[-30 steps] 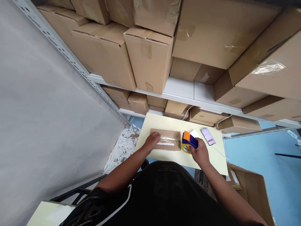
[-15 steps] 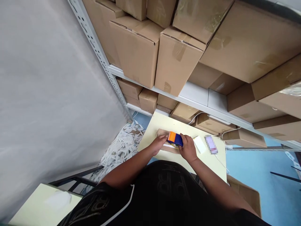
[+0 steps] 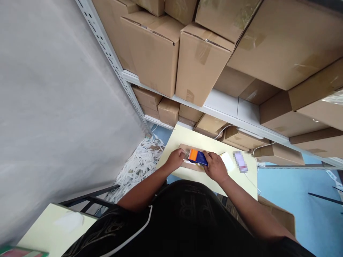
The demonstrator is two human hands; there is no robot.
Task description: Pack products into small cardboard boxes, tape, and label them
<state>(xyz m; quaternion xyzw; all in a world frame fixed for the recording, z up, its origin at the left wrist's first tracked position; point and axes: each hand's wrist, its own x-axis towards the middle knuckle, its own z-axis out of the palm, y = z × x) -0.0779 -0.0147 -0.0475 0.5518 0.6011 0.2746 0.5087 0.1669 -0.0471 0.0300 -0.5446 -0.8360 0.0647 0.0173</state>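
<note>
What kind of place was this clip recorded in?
Most likely a small stockroom or packing area. Metal shelving is stacked with taped cardboard boxes, and at a small table the right hand runs a tape dispenser over a flat parcel.

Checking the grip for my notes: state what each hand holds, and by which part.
Right hand grips the tape dispenser by its blue rear end. Left hand presses on the flat cardboard parcel's left end, grasping nothing.
</note>
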